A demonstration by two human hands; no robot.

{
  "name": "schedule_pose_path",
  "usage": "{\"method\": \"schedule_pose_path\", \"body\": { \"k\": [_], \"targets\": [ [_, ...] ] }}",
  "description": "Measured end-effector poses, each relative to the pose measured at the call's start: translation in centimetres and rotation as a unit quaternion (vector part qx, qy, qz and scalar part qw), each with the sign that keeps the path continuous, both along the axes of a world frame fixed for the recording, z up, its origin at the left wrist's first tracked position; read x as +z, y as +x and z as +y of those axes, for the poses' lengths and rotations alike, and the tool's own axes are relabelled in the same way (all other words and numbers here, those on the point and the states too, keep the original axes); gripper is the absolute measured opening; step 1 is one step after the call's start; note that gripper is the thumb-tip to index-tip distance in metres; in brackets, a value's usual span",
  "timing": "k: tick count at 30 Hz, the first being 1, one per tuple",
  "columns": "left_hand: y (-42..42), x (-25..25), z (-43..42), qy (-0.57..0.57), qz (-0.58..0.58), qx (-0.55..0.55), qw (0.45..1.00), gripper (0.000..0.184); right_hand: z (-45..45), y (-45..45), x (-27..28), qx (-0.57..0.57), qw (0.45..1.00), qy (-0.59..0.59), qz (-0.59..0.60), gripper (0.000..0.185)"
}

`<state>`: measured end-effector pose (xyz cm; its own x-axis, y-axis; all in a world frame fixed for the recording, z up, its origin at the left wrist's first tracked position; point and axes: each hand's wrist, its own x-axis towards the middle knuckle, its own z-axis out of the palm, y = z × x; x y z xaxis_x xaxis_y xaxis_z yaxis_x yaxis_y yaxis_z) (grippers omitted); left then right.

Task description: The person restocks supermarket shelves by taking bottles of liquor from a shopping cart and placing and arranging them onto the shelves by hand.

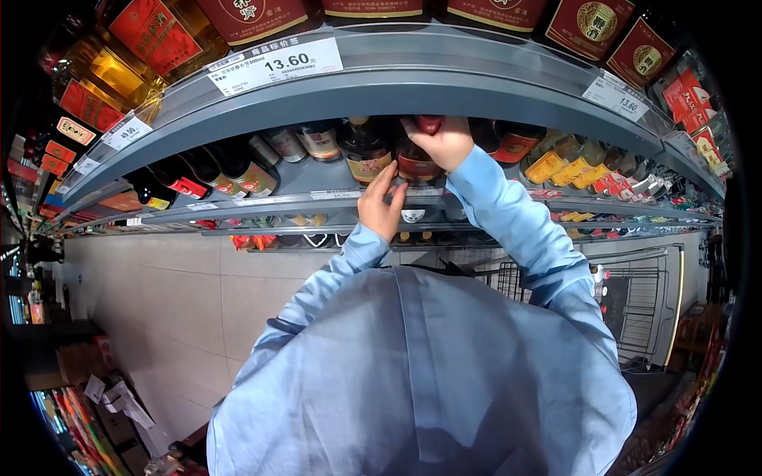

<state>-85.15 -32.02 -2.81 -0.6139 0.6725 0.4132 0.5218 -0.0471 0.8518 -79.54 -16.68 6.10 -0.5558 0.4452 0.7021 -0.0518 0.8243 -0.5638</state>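
Note:
Under the upper shelf, my right hand [446,143] is closed around the red-capped neck of a dark bottle [418,165] standing among others on the lower shelf. My left hand [382,205] is raised at the shelf's front edge, fingers stretched out near the bottle's lower part. Whether its fingertips touch the glass I cannot tell. Just left of that bottle stands another dark bottle [368,159] with a tan label. To the right, partly behind my right wrist, is a dark bottle with a red label [514,147].
The upper shelf edge [381,94] juts out above my hands, with price tags [274,67] along it and boxed bottles above. Yellow-labelled bottles [556,163] line the lower shelf at right. A wire shopping cart [635,297] stands behind me on the right, on the tiled floor [175,293].

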Motion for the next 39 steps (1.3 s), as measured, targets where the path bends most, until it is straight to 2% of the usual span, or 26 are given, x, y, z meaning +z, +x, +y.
{"method": "schedule_pose_path", "body": {
  "k": [1,2,5,9,13,17,19,20,22,23,27,28,29,32,35,38,39],
  "targets": [
    [-0.1,-0.1,-0.1,-0.005,-0.001,-0.004,1.0,0.039,0.5,-0.3,-0.2,0.002,1.0,0.009,0.007,0.024],
    [-0.1,0.0,-0.3,-0.017,-0.01,-0.008,1.0,0.038,0.9,-0.3,-0.4,0.009,0.999,-0.042,-0.015,0.032],
    [-0.1,-0.3,-0.5,-0.023,-0.01,-0.018,1.0,0.038,1.1,-0.4,0.3,-0.017,0.99,-0.103,-0.1,0.031],
    [-0.5,-0.4,-0.6,-0.012,-0.019,-0.027,0.999,0.039,1.0,-0.7,0.0,-0.064,0.996,-0.03,-0.05,0.034],
    [-1.0,-0.2,-1.0,-0.004,-0.03,-0.031,0.999,0.04,0.4,-0.3,0.0,-0.109,0.99,-0.046,-0.075,0.044],
    [-1.7,0.1,-1.5,0.005,-0.049,-0.027,0.998,0.033,0.0,-0.3,-0.3,-0.139,0.985,-0.04,-0.091,0.048],
    [-2.4,0.9,-2.0,0.009,-0.054,-0.005,0.998,0.021,-1.0,0.0,-0.3,-0.131,0.987,-0.065,-0.07,0.049],
    [-2.8,1.6,-2.5,0.02,-0.027,0.005,0.999,0.018,-1.5,0.6,-0.4,-0.142,0.989,0.009,-0.043,0.048],
    [-3.9,2.3,-2.9,0.057,0.034,0.046,0.997,0.016,-2.8,2.6,0.1,-0.17,0.983,0.064,0.016,0.048],
    [-4.6,2.4,-3.3,0.025,0.04,0.051,0.998,0.028,-3.2,3.8,0.3,-0.183,0.978,0.092,0.044,0.048],
    [-6.3,2.5,-2.9,0.052,0.112,0.095,0.988,0.066,-2.7,7.8,-1.3,-0.303,0.946,0.072,0.089,0.047],
    [-6.7,2.0,-2.6,0.027,0.132,0.088,0.987,0.075,-2.5,8.4,-2.2,-0.298,0.951,-0.008,0.078,0.048],
    [-6.7,1.7,-2.1,0.021,0.09,0.068,0.993,0.076,-2.4,8.8,-2.9,-0.29,0.951,-0.087,0.069,0.05],
    [-6.7,0.6,-1.1,0.01,-0.009,0.017,1.0,0.08,-2.1,9.2,-5.6,-0.289,0.956,-0.058,-0.007,0.055],
    [-7.4,-1.1,-0.8,-0.013,-0.025,0.016,0.999,0.079,-3.3,9.3,-5.5,-0.313,0.945,-0.091,-0.034,0.058],
    [-7.7,-2.0,-0.8,-0.013,-0.026,0.008,1.0,0.077,-4.6,9.1,-5.1,-0.269,0.942,-0.201,-0.003,0.063],
    [-7.8,-2.1,-0.8,-0.015,-0.022,0.009,1.0,0.077,-4.7,8.8,-5.3,-0.272,0.943,-0.19,-0.006,0.064]
  ]
}}
